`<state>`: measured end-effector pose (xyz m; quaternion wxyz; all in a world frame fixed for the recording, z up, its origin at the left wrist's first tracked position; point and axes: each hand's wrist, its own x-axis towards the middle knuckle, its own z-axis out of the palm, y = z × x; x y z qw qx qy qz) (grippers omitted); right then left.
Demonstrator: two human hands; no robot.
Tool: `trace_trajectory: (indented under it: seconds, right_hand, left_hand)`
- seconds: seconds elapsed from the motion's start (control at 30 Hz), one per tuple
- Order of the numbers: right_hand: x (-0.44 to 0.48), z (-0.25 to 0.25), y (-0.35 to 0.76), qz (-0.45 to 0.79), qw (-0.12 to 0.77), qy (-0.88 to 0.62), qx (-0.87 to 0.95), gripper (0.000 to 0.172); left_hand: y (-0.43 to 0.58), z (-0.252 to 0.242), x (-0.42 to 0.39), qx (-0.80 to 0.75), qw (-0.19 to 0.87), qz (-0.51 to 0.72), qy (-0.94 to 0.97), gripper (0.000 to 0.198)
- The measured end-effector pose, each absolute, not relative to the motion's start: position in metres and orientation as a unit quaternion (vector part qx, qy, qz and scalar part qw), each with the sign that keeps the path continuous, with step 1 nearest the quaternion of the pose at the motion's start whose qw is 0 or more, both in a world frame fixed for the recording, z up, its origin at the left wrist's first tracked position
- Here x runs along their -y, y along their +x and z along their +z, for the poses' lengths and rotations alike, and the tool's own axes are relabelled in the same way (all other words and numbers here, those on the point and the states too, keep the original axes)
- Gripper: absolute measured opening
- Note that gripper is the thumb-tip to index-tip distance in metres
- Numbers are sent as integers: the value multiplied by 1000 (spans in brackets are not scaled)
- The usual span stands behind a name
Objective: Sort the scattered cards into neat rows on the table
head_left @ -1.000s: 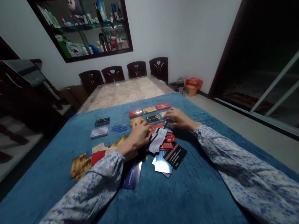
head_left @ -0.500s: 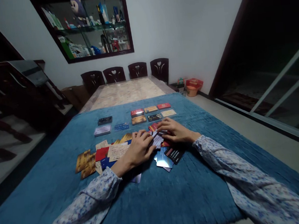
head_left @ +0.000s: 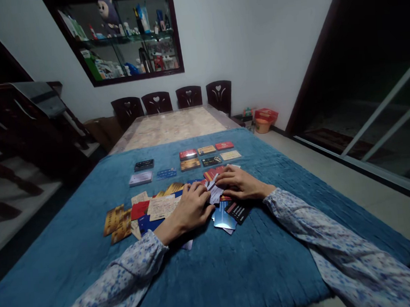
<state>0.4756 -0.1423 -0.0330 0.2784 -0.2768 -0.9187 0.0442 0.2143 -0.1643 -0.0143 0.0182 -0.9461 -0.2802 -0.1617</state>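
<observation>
A loose heap of cards [head_left: 159, 207] in gold, red, blue, black and white lies on a blue cloth [head_left: 214, 275]. My left hand [head_left: 191, 209] rests on the heap's middle, fingers curled over the cards. My right hand [head_left: 238, 184] lies just to its right, fingers bent down onto the cards and touching a white card [head_left: 215, 194]. Beyond the heap, sorted cards lie in rows: red, tan and dark ones [head_left: 208, 155] at the centre, black, pale and blue ones [head_left: 148, 172] to the left. Whether either hand holds a card is hidden.
The cloth covers the near end of a long table [head_left: 170, 125] with several dark chairs [head_left: 172, 100] at its far end. A wall cabinet [head_left: 124, 34] holds bottles and a plush toy. Stairs rise at left; a sliding glass door stands at right.
Both hands drew back from the sorted rows to the loose heap, uncovering a tan card at the row's right end. In the last half second they barely moved.
</observation>
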Motion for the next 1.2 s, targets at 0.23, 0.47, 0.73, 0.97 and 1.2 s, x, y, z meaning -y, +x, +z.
trace_trajectory:
  seconds: [0.23, 0.47, 0.73, 0.97, 1.2]
  right_hand:
    - [146, -30, 474, 50, 300, -270, 913, 27]
    - [143, -33, 472, 46, 344, -283, 894, 21]
    - [138, -44, 471, 61, 402, -331, 852, 21]
    - [135, -52, 467, 51, 418, -352, 836, 34]
    - [136, -52, 465, 42, 409, -356, 839, 45]
  left_hand:
    - [215, -12, 165, 259, 18, -184, -948, 16]
    - [213, -9, 162, 251, 35, -225, -941, 21]
    - [208, -14, 150, 292, -5, -299, -909, 25]
    - [204, -14, 144, 311, -48, -310, -897, 42]
    - [205, -17, 141, 316, -51, -304, -897, 46]
